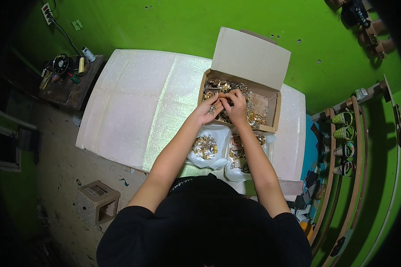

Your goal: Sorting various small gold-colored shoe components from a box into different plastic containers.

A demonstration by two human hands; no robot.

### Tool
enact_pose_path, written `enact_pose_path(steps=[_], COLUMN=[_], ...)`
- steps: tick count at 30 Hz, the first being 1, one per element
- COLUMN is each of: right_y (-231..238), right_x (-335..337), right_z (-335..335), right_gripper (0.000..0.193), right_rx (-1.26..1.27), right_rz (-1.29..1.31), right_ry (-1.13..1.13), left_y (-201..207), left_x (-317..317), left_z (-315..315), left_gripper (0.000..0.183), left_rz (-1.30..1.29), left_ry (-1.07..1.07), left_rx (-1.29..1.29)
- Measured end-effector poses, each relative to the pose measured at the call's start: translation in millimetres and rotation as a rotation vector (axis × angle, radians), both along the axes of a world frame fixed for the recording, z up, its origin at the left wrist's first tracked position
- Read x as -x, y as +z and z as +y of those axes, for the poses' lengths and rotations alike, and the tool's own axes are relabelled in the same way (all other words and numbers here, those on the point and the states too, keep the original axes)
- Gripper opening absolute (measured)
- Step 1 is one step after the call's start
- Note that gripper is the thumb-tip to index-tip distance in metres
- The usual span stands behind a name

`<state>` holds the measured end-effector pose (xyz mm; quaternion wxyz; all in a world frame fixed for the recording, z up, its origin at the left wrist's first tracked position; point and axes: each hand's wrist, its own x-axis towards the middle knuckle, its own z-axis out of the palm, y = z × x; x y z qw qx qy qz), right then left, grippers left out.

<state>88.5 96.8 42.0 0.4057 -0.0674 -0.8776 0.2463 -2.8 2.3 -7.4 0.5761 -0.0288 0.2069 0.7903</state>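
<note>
Over an open cardboard box (pixel 275 129) my two hands meet, close together. My left hand (pixel 206 112) is turned palm up, with a few small shiny metal pieces (pixel 213 109) cupped in it. Beside it, my right hand (pixel 237 106) is closed in a pinch at the left fingertips; what it grips is too small to make out. Inside the box lie many gold and silver metal fittings (pixel 256 119), some ring- or buckle-like. Below my wrists stand two containers lined with white plastic bags. The left bag (pixel 218 162) holds shiny metal pieces (pixel 205 147); my right forearm partly covers the right bag (pixel 238 174).
The table (pixel 124 98) wears a shiny whitish cover. A sewing machine part or wheel (pixel 61 63) and thread spools (pixel 88 54) stand on a side table at left. A wooden rack with sandals (pixel 344 133) is at right; a carton (pixel 96 196) sits on the floor.
</note>
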Motion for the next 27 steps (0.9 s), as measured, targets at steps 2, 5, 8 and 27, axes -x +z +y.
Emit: enact_pose_path(steps=[2,5,8,27], right_y=[-2,0,5,-2], right_x=[0,0,1,1], right_z=[0,0,-4,-7], right_gripper=[0.013,0.013,0.013,0.01], right_rx=[0.102,0.172,0.221,0.066], right_rz=[-0.009,-0.011,-0.004,0.044], right_ry=[-0.004,0.003,0.009,-0.127], left_y=[-1,-1,-4,4], left_x=[1,0,2,-3], left_z=[0,1,0,4], left_gripper=[0.017,0.018,0.02,0.02], left_rz=[-0.067,-0.07,-0.072,0.028], left_ry=[-0.022,-0.017,-0.018,0.016], left_rx=[-0.067,-0.072,-0.065,0.066])
